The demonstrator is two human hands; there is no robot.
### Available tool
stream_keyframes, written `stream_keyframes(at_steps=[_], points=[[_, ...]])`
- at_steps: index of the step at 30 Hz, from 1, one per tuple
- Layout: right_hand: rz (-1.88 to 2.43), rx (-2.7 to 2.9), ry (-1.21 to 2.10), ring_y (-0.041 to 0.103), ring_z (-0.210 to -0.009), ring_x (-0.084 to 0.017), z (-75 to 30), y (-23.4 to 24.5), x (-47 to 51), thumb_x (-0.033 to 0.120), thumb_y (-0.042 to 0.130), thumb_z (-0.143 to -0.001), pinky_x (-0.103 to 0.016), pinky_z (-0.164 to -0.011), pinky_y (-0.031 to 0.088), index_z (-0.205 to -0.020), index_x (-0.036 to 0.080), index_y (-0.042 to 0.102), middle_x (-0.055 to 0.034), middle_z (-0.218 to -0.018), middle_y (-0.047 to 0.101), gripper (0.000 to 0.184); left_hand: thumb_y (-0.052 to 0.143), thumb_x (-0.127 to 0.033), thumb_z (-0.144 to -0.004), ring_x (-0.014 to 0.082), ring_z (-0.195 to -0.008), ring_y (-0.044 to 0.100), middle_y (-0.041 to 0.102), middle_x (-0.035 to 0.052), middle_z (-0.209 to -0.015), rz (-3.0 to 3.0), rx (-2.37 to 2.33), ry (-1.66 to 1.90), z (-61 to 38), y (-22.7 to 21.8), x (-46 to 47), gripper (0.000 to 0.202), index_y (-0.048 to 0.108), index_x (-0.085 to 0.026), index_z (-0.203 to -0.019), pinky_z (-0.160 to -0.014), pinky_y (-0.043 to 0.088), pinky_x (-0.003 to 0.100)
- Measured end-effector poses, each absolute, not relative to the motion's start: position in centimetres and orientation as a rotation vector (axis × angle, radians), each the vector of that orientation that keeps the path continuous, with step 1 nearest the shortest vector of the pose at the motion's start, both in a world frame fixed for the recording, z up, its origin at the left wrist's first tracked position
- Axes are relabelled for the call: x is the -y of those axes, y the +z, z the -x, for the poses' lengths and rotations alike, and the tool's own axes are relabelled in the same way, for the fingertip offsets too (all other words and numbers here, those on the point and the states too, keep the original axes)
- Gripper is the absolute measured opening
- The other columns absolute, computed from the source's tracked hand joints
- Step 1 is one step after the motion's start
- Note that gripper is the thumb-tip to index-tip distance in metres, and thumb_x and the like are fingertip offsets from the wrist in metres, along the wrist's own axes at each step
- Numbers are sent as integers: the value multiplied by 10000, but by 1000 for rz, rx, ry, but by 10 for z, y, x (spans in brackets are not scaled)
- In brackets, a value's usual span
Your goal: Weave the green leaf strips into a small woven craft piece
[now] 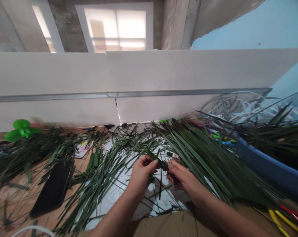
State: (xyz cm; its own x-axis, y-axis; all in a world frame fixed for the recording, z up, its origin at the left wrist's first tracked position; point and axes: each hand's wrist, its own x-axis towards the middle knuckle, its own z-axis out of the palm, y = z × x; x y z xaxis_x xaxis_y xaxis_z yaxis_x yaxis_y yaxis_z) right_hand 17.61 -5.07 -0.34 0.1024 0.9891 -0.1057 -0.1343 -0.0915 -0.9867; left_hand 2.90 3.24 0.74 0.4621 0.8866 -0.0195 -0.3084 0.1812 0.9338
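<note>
Between my two hands, a small piece of folded or woven green leaf strips (159, 160) is held above the work surface. My left hand (146, 167) pinches its left side between thumb and fingers. At the other side, my right hand (176, 171) has its fingertips closed on the same piece. Strip ends stick out above and below it, and one hangs down between the hands. How the strips cross under the fingertips is hidden. Loose cut strips (109, 174) lie left of my hands, and a thick bundle of long green leaves (203, 154) lies to the right.
A black phone (53, 187) lies at the left, near a bright green propeller-shaped object (22, 130) and a heap of leaf scraps (40, 148). At the right stand a blue tub (270, 164) of leaves and coiled white tubing (233, 105). A white panel (149, 70) closes off the back.
</note>
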Motion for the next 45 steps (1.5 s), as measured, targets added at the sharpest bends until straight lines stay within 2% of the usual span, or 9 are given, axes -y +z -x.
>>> stream_keyframes(at_steps=[11,18,24,34,45], points=[[1232,959,1253,289,-524,-99,-174,0,51,699,638,-799,-263,-513,124,-841,229,490,72,-597,419,494,895,-426,-576,134,-640,580,661,33,-670,-1101,-661,938,-30,10,-28,375,658,-155,-683,-615,417,236],[1234,961,1218,257,-492,-94,-176,-7,45,718,646,-778,-261,-491,130,-786,233,458,87,-537,387,520,911,-430,-554,139,-645,602,680,38,-684,-1081,-654,945,-31,7,-29,395,680,-152,-712,-615,433,232],[1238,972,1208,293,-501,-88,-175,-9,45,713,657,-773,-255,-493,159,-795,227,474,80,-563,419,520,932,-363,-530,156,-695,632,705,52,-755,-1060,-561,938,-34,3,-28,397,692,-143,-757,-701,495,267],[1230,1030,1114,282,-461,-93,-178,-22,40,739,617,-783,-264,-469,155,-766,232,474,85,-527,383,528,928,-348,-534,150,-635,615,677,28,-688,-1094,-530,946,-38,-6,-33,397,664,-148,-753,-667,505,278],[1248,1075,1058,263,-492,-95,-174,-13,45,747,617,-782,-261,-470,177,-772,224,507,89,-545,343,535,905,-293,-526,133,-584,597,647,6,-630,-1132,-574,899,-39,-7,-28,348,647,-136,-699,-607,493,257]])
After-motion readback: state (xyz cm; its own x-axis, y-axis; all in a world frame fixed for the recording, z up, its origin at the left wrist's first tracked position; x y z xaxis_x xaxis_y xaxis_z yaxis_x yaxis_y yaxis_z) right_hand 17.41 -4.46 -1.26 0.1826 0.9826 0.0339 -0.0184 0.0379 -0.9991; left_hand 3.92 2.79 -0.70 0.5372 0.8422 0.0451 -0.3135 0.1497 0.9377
